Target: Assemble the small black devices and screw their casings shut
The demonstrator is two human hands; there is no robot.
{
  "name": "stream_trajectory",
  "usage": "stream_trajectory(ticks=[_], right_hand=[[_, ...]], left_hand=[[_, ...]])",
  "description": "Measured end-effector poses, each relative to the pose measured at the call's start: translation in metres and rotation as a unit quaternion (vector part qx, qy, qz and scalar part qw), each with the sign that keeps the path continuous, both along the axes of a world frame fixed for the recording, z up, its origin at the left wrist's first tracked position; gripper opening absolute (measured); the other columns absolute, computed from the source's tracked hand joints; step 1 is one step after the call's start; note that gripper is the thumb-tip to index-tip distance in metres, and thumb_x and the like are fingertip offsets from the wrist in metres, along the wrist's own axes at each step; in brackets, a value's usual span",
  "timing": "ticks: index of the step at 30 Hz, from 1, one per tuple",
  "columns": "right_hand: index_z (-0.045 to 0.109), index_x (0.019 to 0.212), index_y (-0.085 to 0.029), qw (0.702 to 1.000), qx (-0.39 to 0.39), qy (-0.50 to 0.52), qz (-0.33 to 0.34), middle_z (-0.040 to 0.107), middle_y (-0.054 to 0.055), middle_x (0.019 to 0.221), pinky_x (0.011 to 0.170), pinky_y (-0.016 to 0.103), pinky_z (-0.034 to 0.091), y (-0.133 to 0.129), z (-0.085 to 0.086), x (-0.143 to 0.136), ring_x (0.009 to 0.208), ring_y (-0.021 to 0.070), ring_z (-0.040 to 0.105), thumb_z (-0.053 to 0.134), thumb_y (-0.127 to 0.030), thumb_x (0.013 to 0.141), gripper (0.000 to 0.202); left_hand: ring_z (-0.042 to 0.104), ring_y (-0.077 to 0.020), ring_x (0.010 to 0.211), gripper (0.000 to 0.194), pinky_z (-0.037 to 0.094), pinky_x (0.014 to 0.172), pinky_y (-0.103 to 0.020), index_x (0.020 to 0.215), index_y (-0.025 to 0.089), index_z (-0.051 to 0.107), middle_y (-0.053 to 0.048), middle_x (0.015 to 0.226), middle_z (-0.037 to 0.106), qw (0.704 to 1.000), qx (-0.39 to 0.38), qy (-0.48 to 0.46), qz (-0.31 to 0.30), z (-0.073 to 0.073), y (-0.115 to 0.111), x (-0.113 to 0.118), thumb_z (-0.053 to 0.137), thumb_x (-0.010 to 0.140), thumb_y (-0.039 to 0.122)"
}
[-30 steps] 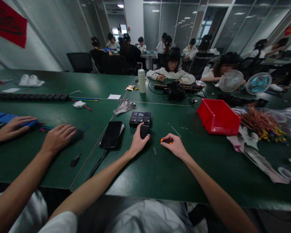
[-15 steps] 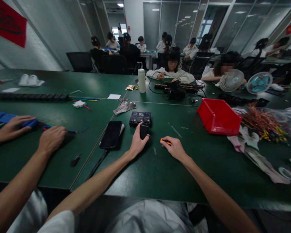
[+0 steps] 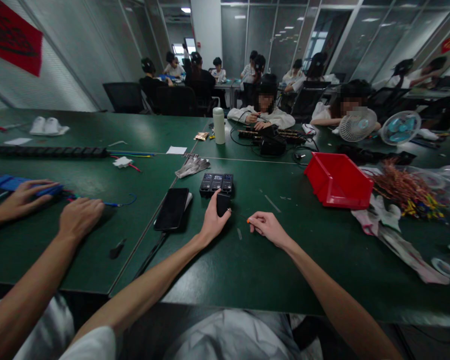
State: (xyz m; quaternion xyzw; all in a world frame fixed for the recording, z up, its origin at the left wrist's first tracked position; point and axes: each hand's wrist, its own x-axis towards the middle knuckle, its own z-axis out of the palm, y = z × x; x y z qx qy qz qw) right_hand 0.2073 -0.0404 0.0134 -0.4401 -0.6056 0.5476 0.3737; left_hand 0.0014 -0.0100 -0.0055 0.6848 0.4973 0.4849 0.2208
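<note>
- One big, dark green table with a smooth top point(image 3: 225, 272) stretches across, and everything else here sits on it or above it.
- One long, blue, block-shaped pack point(image 3: 7, 181) is at the far left, and another person's hand point(image 3: 29, 197) rests on it.
- One bright red plastic bin with a low front point(image 3: 339, 182) sits on the right side, near a messy pile of copper-coloured wires point(image 3: 399, 187).
- One tall, pale green, round bottle point(image 3: 219, 126) stands upright at the back.
- One flat, black, phone-shaped thing point(image 3: 171, 209) lies left of the person's left hand point(image 3: 213, 222).
- That left hand is closed around a small, black, box-shaped block point(image 3: 223, 204). The block is in the middle, and I can't tell if it touches the table.
- The right hand point(image 3: 267, 229) pinches a thin tool with an orange end point(image 3: 248, 220).
- One black block with three parts side by side point(image 3: 216, 183) sits just behind the small block.
- The tool's orange bit is tiny. Its tip is too blurry to tell if it touches the small block.
</note>
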Motion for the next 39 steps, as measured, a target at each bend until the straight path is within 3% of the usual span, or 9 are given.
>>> stream_trajectory(ticks=[5, 9, 14, 17, 20, 26, 32, 39], right_hand=[[0.060, 0.079, -0.012, 0.984, -0.156, 0.080, 0.024, 0.057, 0.001, 0.062, 0.036, 0.017, 0.013, 0.0027, -0.0012, 0.0039, 0.042, 0.0031, 0.032, 0.062, -0.045, 0.076, 0.033], [0.060, 0.079, -0.012, 0.975, -0.196, 0.102, 0.034, 0.056, 0.000, 0.062, 0.036, 0.017, 0.013, 0.0033, 0.0020, 0.0065, 0.042, 0.0023, 0.031, 0.065, -0.045, 0.074, 0.033], [0.058, 0.083, -0.014, 0.991, -0.127, 0.031, -0.004, 0.058, 0.000, 0.065, 0.036, 0.016, 0.019, 0.0032, 0.0018, 0.0058, 0.043, 0.0038, 0.037, 0.067, -0.044, 0.071, 0.033], [0.058, 0.084, -0.016, 0.998, -0.008, -0.034, -0.058, 0.060, 0.001, 0.073, 0.046, 0.019, 0.036, 0.0031, 0.0000, 0.0045, 0.055, 0.0089, 0.051, 0.073, -0.038, 0.064, 0.033], [0.059, 0.079, -0.017, 0.984, 0.112, -0.097, -0.096, 0.062, 0.003, 0.077, 0.063, 0.027, 0.046, 0.0023, -0.0006, 0.0038, 0.070, 0.0151, 0.058, 0.073, -0.037, 0.064, 0.028], [0.061, 0.077, -0.020, 0.944, 0.250, -0.193, -0.099, 0.062, 0.005, 0.080, 0.070, 0.033, 0.045, -0.0026, 0.0025, 0.0057, 0.074, 0.0196, 0.058, 0.065, -0.039, 0.076, 0.019], [0.063, 0.084, -0.021, 0.930, 0.277, -0.230, -0.070, 0.063, 0.007, 0.084, 0.073, 0.034, 0.044, -0.0057, 0.0048, 0.0070, 0.077, 0.0211, 0.058, 0.058, -0.039, 0.082, 0.019], [0.063, 0.076, -0.019, 0.963, 0.197, -0.166, -0.082, 0.064, 0.005, 0.076, 0.067, 0.031, 0.045, -0.0047, 0.0069, 0.0023, 0.069, 0.0181, 0.058, 0.061, -0.041, 0.079, 0.022]], left_hand=[[0.046, -0.0228, 0.118, 0.068, 0.033, 0.103, -0.039, 0.139, 0.020, 0.026, -0.010, 0.130, 0.046, 1.000, -0.001, 0.001, -0.006, 0.0008, -0.0008, 0.0006, 0.056, 0.078, 0.024], [0.048, -0.0221, 0.117, 0.068, 0.034, 0.102, -0.038, 0.139, 0.020, 0.027, -0.010, 0.129, 0.047, 1.000, -0.001, -0.001, -0.008, 0.0014, -0.0009, 0.0012, 0.056, 0.078, 0.024], [0.048, -0.0211, 0.116, 0.067, 0.034, 0.102, -0.037, 0.138, 0.021, 0.028, -0.009, 0.130, 0.047, 1.000, -0.003, 0.000, -0.016, 0.0026, -0.0007, 0.0022, 0.057, 0.077, 0.022], [0.050, -0.0209, 0.114, 0.066, 0.035, 0.101, -0.037, 0.137, 0.021, 0.029, -0.008, 0.128, 0.048, 1.000, -0.009, -0.003, -0.015, 0.0023, -0.0004, 0.0033, 0.056, 0.077, 0.022], [0.052, -0.0205, 0.110, 0.065, 0.037, 0.099, -0.037, 0.137, 0.021, 0.030, -0.008, 0.125, 0.051, 1.000, -0.013, -0.008, -0.007, 0.0017, 0.0000, 0.0043, 0.056, 0.078, 0.023], [0.052, -0.0206, 0.111, 0.066, 0.037, 0.100, -0.037, 0.138, 0.021, 0.029, -0.008, 0.125, 0.051, 1.000, -0.014, -0.015, -0.006, 0.0027, -0.0002, 0.0037, 0.057, 0.078, 0.026], [0.049, -0.0212, 0.115, 0.068, 0.035, 0.101, -0.037, 0.139, 0.022, 0.026, -0.008, 0.129, 0.049, 1.000, -0.015, -0.017, -0.013, 0.0028, -0.0013, 0.0027, 0.057, 0.078, 0.026], [0.046, -0.0209, 0.119, 0.068, 0.033, 0.104, -0.037, 0.140, 0.022, 0.025, -0.008, 0.134, 0.044, 1.000, -0.012, -0.014, -0.017, 0.0029, -0.0013, 0.0023, 0.056, 0.079, 0.023]])
